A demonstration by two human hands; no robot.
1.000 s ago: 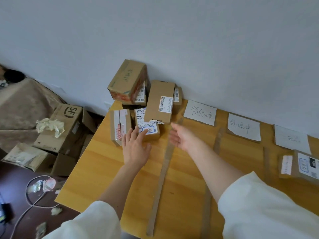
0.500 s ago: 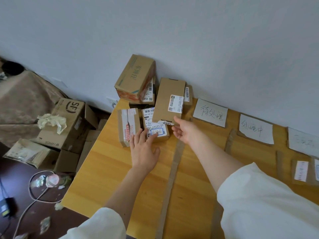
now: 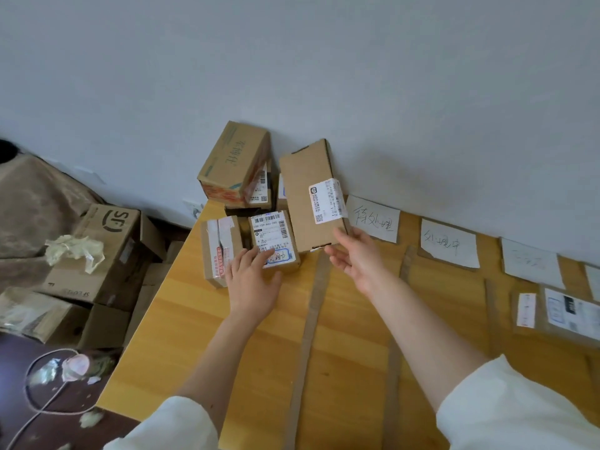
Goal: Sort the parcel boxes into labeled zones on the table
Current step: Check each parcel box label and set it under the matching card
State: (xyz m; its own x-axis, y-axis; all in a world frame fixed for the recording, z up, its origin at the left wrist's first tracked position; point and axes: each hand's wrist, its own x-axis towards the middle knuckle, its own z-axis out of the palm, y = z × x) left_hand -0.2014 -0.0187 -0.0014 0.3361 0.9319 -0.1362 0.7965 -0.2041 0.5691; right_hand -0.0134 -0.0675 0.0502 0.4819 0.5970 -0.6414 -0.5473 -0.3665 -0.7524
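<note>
Head view, looking down on a wooden desk (image 3: 194, 319) pushed against a pale wall: a person in white sleeves works a cluster of parcel boxes at the desk's 11 o'clock corner. The right hand (image 3: 355, 258) grips the lower right corner of a long flat box (image 3: 305, 196), thumb on its face beside a white shipping label, and holds it tilted up off the pile. The left hand (image 3: 251, 280) rests with relaxed, nearly straight fingers (image 3: 259, 254) on a small labelled box (image 3: 274, 238) lying flat on the desk, gripping nothing. At 9 o'clock of that box, touching it, stands a taped box (image 3: 217, 251) with red print. Behind them, toward 12 o'clock, a printed carton (image 3: 233, 164) sits atop the stack against the wall.

Cardboard strips (image 3: 308, 336) run across the desk and divide it into zones. Along the wall, at 3 o'clock of the pile, lie three handwritten paper signs: the first sign (image 3: 373, 219), the second sign (image 3: 449, 243) and a fainter third sign (image 3: 532, 263). At the far 3 o'clock edge a flat parcel (image 3: 558, 313) with labels lies in one zone, its edge blurred.

On the floor at 9 o'clock stand larger cartons, one an SF carton (image 3: 104, 248) with crumpled paper (image 3: 76, 251) on top.
</note>
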